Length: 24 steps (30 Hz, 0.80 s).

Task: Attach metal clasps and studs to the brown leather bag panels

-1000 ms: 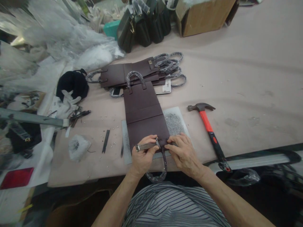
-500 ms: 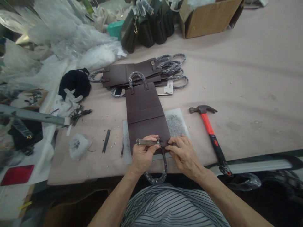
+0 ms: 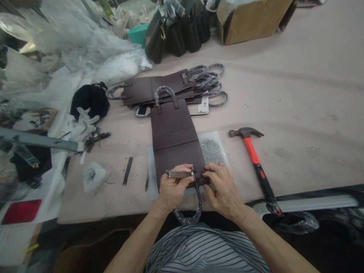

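A dark brown leather bag panel (image 3: 176, 142) lies lengthwise before me, with a plastic-wrapped handle (image 3: 166, 91) at its far end. Another wrapped handle (image 3: 189, 219) hangs over the table's front edge. My left hand (image 3: 174, 187) grips a short metal rod-like tool (image 3: 178, 174) lying sideways over the panel's near end, beside that handle's base. My right hand (image 3: 223, 187) is closed at the panel's near right edge, with thumb and index finger about the leather. Small details under the fingertips are hidden.
A claw hammer (image 3: 254, 163) lies at right. Under the panel is a worn white sheet (image 3: 214, 149). Further back are stacked brown bag panels (image 3: 159, 89), black bags (image 3: 176, 38) and a cardboard box (image 3: 253, 22). A dark flat strip (image 3: 127, 170) and a plastic bag (image 3: 95, 177) lie left.
My right thumb has moved down from the handle's base to the panel's edge. The metal tool in my left hand has shifted slightly to the right.
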Each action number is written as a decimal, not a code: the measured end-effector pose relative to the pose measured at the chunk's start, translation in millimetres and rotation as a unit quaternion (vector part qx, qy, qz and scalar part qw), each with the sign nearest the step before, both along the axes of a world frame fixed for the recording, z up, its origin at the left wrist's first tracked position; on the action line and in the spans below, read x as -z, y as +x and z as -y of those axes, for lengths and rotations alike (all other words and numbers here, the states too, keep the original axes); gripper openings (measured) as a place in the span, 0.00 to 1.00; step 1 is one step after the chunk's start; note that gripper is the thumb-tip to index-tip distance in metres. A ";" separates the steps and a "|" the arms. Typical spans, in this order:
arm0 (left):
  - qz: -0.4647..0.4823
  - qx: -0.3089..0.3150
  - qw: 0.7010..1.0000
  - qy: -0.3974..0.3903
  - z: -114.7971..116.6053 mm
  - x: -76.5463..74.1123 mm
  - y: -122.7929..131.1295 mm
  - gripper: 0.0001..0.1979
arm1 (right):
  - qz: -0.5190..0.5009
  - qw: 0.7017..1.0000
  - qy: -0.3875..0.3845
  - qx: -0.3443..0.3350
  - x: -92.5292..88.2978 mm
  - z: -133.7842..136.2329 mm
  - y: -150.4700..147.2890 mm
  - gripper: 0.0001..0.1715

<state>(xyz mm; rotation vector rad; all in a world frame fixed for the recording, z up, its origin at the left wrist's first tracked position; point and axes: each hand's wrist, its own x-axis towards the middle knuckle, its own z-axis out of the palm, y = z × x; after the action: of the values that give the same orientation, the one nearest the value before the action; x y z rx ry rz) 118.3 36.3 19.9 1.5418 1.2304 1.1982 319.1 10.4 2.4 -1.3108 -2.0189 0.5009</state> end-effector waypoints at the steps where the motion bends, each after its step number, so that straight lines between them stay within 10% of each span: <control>1: -0.002 0.005 1.000 -0.003 -0.8 -0.4 0.1 0.05 | 0.003 1.000 0.002 -0.001 0.5 0.0 -0.2 0.19; 24: 0.042 -0.016 0.999 -0.009 -2.8 -0.7 -0.5 0.04 | -0.007 1.000 -0.015 -0.016 1.1 -42.3 9.2 0.15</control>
<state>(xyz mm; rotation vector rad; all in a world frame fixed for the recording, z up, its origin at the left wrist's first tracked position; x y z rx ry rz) 117.8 39.1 20.7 1.4481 1.2117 1.2575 328.3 52.6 1.3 -1.2902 -2.0306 0.5567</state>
